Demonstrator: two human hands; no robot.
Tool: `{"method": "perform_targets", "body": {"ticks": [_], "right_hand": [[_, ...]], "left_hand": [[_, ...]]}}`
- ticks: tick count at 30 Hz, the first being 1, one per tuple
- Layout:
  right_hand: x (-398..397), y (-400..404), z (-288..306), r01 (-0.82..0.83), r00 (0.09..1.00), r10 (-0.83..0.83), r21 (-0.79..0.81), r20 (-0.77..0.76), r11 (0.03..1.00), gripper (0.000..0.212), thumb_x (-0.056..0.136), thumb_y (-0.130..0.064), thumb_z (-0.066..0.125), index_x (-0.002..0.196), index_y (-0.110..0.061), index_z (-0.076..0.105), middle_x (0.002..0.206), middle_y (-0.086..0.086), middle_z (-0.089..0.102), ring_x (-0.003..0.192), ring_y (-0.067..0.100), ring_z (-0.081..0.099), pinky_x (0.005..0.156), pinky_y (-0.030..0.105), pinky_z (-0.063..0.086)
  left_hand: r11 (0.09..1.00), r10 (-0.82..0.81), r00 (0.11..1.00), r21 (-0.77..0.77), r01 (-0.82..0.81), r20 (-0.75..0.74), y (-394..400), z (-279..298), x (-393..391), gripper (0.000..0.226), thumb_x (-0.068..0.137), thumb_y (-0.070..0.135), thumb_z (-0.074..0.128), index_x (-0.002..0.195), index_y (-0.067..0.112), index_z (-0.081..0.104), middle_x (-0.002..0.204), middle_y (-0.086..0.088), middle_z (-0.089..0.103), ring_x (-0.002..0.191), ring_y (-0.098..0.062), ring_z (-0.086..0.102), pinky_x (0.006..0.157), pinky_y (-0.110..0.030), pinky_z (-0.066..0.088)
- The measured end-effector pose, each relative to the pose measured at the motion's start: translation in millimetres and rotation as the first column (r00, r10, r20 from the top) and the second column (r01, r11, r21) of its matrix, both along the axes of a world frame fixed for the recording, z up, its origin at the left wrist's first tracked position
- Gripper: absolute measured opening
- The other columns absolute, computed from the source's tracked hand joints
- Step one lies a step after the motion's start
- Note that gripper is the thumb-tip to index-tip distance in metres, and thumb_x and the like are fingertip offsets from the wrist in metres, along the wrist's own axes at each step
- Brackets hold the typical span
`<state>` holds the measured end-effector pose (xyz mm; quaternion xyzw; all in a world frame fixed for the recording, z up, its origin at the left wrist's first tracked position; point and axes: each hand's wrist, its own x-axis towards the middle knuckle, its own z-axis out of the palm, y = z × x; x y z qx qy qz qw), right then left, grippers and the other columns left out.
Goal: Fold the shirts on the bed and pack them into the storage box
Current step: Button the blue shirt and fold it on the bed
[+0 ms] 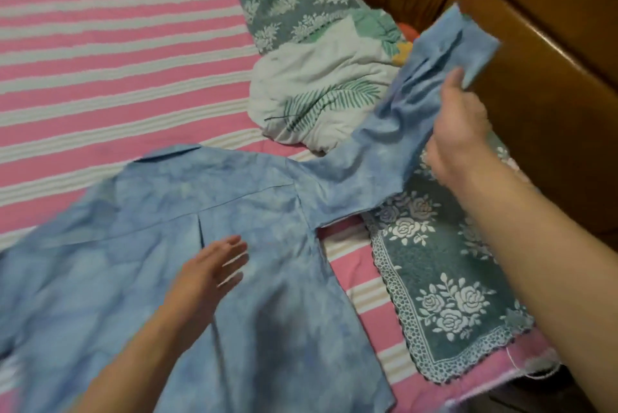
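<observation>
A mottled light-blue cotton shirt (pixel 187 245) lies back-up on the pink-and-white striped bed (pixel 100 54). The left hand (pixel 207 275) rests flat with straight fingers on it, likely pinning the body, while the right hand (pixel 458 131) grips the lifted sleeve (pixel 418 101), probably to fold it inward (no storage box shows).

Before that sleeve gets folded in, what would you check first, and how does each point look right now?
1. Shirt lies back up on the bed: ok.
2. Left hand flat on the shirt's back: ok.
3. Right hand holds the sleeve: ok.
4. Shirt body smooth: not ok, some wrinkles.
5. Other sleeve already folded: cannot tell.
6. Storage box within reach: cannot tell, not in view.
</observation>
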<state>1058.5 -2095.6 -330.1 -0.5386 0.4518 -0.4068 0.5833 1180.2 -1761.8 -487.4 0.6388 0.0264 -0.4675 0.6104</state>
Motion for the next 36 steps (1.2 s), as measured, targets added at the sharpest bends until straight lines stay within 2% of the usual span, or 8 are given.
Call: {"method": "perform_targets", "body": {"ticks": [5,12,19,23,26,31,33,36], "right_hand": [[121.6,213.2,-1.1,-0.47,0.862,0.39,-0.218,-0.324,0.856,0.04,0.105,-0.04,0.044,0.136,-0.016,0.053,0.121,0.004,0.063,0.113,0.023,0.057,0.08,0.023,0.037],[111.0,421.8,-170.1,-0.954,0.297,0.601,-0.207,-0.742,0.215,0.06,0.091,-0.025,0.057,0.147,-0.009,0.044,0.144,0.014,0.051,0.131,0.032,0.048,0.115,0.042,0.033],[41.3,301.7,-256.4,-0.435,0.471,0.445,0.239,-0.762,0.868,0.018,0.088,-0.008,0.06,0.104,-0.008,0.067,0.098,0.008,0.064,0.093,0.022,0.061,0.079,0.032,0.051],[72.3,241.5,-258.0,0.02,0.918,0.231,0.619,-0.322,0.785,0.013,0.097,-0.012,0.05,0.086,-0.011,0.055,0.086,0.007,0.058,0.078,0.018,0.059,0.078,0.025,0.053],[95.1,216.8,-257.6,0.098,0.987,0.033,0.753,-0.156,0.65,0.015,0.102,-0.016,0.049,0.092,-0.01,0.058,0.088,0.005,0.066,0.085,0.017,0.066,0.091,0.033,0.051],[86.7,178.5,-255.4,0.169,0.967,0.026,0.718,-0.253,0.676,0.016,0.101,-0.01,0.05,0.093,-0.014,0.064,0.057,0.001,0.071,0.048,0.016,0.068,0.038,0.032,0.053],[72.7,165.3,-252.0,0.226,0.899,0.109,0.662,-0.424,0.714,0.002,0.095,-0.015,0.063,0.094,-0.013,0.064,0.055,-0.002,0.069,0.05,0.015,0.066,0.045,0.033,0.058],[56.8,148.6,-240.1,0.183,0.514,0.151,0.28,-0.844,0.942,0.062,0.066,-0.022,0.079,0.124,-0.006,0.061,0.108,0.013,0.072,0.094,0.029,0.07,0.075,0.04,0.058]], "left_hand": [[0.919,0.326,0.934,-0.184,-0.35,-0.149,146.6,59.1,86.6,0.041,0.103,0.04,0.043,0.133,0.017,0.058,0.133,-0.016,0.066,0.123,-0.034,0.064,0.099,-0.053,0.049],[0.858,0.509,0.807,0.105,-0.502,-0.298,256.8,-30.3,114.8,0.04,0.101,0.055,0.045,0.105,0.019,0.06,0.125,-0.017,0.067,0.113,-0.036,0.065,0.101,-0.049,0.046],[0.757,0.626,0.777,0.289,-0.586,-0.062,258.0,-90.3,113.5,0.019,0.103,0.035,0.054,0.091,0.021,0.051,0.084,-0.003,0.053,0.07,-0.018,0.059,0.067,-0.031,0.049],[0.723,0.658,0.751,0.226,-0.652,0.06,246.0,-106.9,155.4,0.013,0.101,0.033,0.06,0.096,0.021,0.056,0.081,-0.002,0.058,0.059,-0.011,0.059,0.051,-0.02,0.052],[0.746,0.604,0.792,0.287,-0.601,0.089,241.1,-112.1,173.3,0.009,0.087,0.019,0.069,0.091,0.018,0.062,0.08,-0.008,0.064,0.055,-0.012,0.061,0.048,-0.023,0.053],[0.737,0.39,0.915,0.561,-0.377,0.103,255.7,-89.3,59.8,0.017,0.082,0.005,0.063,0.066,0.007,0.057,0.049,-0.006,0.053,0.056,-0.023,0.053,0.062,-0.036,0.045],[0.73,0.266,0.964,0.651,-0.208,0.01,269.6,-80.7,9.7,0.024,0.078,0.025,0.066,0.068,0.005,0.058,0.051,-0.01,0.054,0.051,-0.022,0.052,0.056,-0.032,0.041],[0.543,-0.032,0.966,0.816,-0.199,0.257,278.1,-91.9,4.7,0.055,0.061,0.049,0.056,0.085,-0.001,0.063,0.076,-0.021,0.065,0.078,-0.038,0.064,0.072,-0.045,0.048]]}}
